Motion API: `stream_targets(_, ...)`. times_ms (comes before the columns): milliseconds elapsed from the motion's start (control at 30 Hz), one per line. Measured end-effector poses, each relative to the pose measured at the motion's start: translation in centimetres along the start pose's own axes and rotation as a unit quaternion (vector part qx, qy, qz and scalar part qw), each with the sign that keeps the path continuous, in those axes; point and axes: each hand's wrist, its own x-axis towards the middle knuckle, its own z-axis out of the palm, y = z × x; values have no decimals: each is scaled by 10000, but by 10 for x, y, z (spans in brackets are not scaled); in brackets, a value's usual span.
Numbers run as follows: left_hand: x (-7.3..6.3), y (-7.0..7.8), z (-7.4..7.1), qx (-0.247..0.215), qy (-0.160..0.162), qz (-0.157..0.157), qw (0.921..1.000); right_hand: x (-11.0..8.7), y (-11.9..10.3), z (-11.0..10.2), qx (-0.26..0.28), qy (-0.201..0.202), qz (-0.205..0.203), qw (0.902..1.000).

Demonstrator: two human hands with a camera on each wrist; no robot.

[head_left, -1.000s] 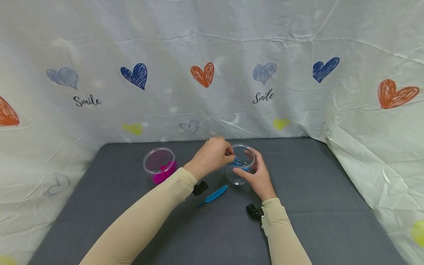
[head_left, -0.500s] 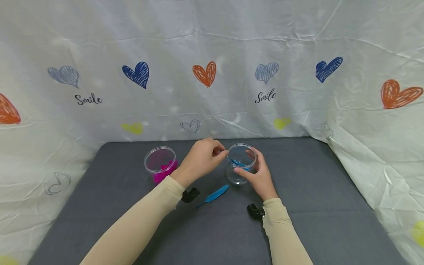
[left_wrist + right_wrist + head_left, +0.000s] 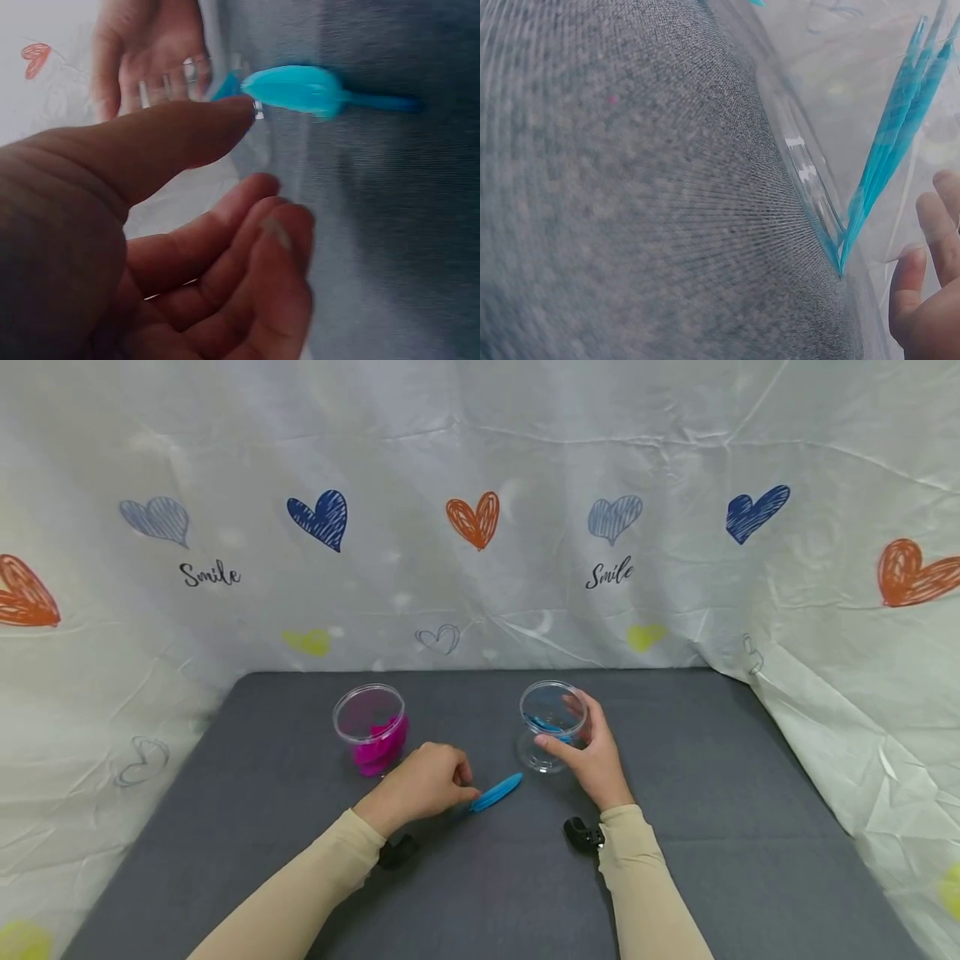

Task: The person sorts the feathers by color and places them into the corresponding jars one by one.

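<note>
A single blue feather [image 3: 498,793] lies on the grey cloth in the head view. My left hand [image 3: 422,783] is just beside its quill end. In the left wrist view the thumb [image 3: 180,135] and loosely bent fingers stand apart with nothing between them, and the feather [image 3: 296,90] shows past the thumb tip. My right hand [image 3: 588,756] grips a clear plastic jar [image 3: 538,757] from the right side, thumb in front and fingers behind. Inside that jar are several blue feathers [image 3: 900,127], seen through its wall in the right wrist view.
A second clear jar [image 3: 369,687] with bright pink feathers [image 3: 381,747] inside stands to the left, beyond my left forearm. Grey cloth [image 3: 675,760] covers the table. A white curtain [image 3: 525,435] printed with hearts hangs along the back and sides.
My left hand has left the mouth of the right jar and come down leftward and nearer, beside the loose feather. The right hand has kept its hold on the jar.
</note>
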Motion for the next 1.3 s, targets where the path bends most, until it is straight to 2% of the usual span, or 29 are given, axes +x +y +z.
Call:
stream_targets(167, -7, -5, 7, 16, -300, -304, 9991, 0, 2, -1, -28, 2, 9, 10000)
stream_targets(267, -9, -8, 12, 42, -323, -324, 9989, 0, 4, -1, -59, 14, 20, 10000)
stream_targets(500, -9, -11, 18, 9, -217, -189, 9996, 0, 3, -1, -24, 39, 15, 10000)
stream_targets(667, -10, -12, 19, -62, -171, -13, 9998, 0, 1, -1, -42, 63, 31, 10000)
stream_targets(867, -11, -14, 19, -39, -103, 42, 9999, 0, -1, -1, -25, 66, 35, 10000)
stream_targets(1100, -15, -16, 13, -79, -71, 62, 9999, 1, 0, 0, -29, 51, 26, 10000)
stream_targets(1300, -15, -10, -5, -12, 170, 61, 9998, 2, 2, 0, -1, 37, 10, 10000)
